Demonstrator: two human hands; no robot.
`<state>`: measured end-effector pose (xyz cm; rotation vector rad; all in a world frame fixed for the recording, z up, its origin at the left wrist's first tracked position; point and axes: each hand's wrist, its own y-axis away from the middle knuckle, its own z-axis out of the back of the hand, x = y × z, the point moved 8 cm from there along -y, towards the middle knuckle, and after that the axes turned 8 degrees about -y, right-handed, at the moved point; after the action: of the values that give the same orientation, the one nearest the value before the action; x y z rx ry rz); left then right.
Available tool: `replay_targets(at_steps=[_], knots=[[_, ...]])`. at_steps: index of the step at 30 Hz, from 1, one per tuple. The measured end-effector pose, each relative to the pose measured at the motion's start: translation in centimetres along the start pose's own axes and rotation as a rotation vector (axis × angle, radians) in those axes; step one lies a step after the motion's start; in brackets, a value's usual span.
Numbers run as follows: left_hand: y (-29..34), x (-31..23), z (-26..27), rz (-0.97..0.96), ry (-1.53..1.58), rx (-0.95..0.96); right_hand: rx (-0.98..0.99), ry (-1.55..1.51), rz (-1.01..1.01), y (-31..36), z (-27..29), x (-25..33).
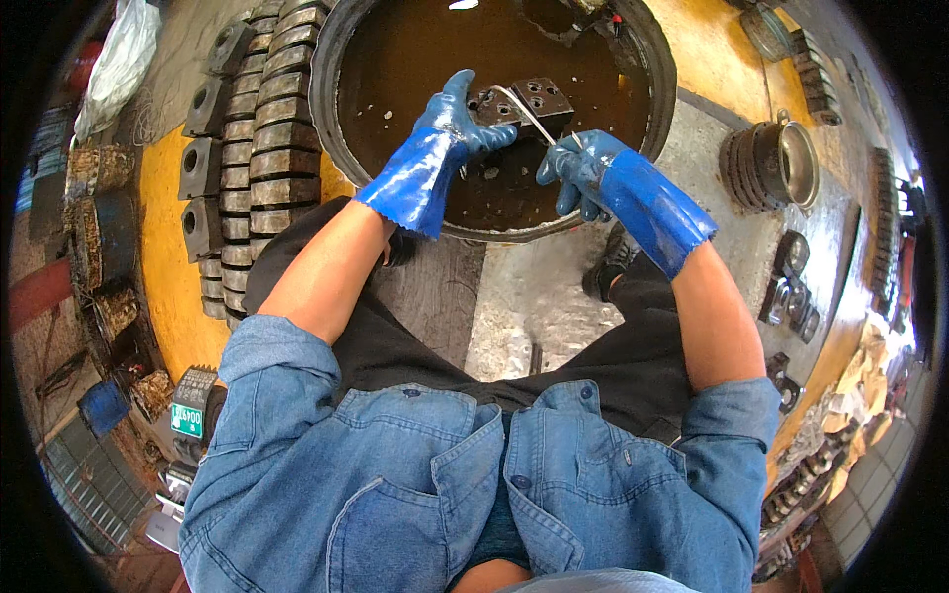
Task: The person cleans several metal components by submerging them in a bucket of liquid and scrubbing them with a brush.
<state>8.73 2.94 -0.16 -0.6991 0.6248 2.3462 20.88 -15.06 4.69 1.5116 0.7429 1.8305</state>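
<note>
Both my hands wear wet blue rubber gloves over a round basin point(329, 128) of brown liquid. My left hand point(457, 124) is at the left end of a dark metal block point(546, 97) with several round holes, its fingers along the near side and its thumb pointing up; it holds the block above the liquid. To the right, my right hand point(583, 168) is closed round a thin, pale metal rod with a bent end point(524, 107). The rod slants up and left, and its bent end lies over the block's top. Some of the block's left end is hidden.
Rows of stacked metal blocks point(285, 138) stand left of the basin, beside several bored blocks point(201, 168). On the right are metal rings point(796, 163) and dark machined parts point(788, 287). A white plastic bag point(119, 64) lies far left. My legs straddle the basin's near side.
</note>
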Motion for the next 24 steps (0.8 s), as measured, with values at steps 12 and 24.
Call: replay_targets(at_steps=[12,24], knots=[[1.3,-0.4,0.3,-0.035,0.073,0.052,0.041,0.022,-0.026,1.7,0.2,1.8],[2.0,-1.1,0.8,-0.098,0.01,-0.021,-0.873,0.975,-0.06,6.8,20.7,-5.8]])
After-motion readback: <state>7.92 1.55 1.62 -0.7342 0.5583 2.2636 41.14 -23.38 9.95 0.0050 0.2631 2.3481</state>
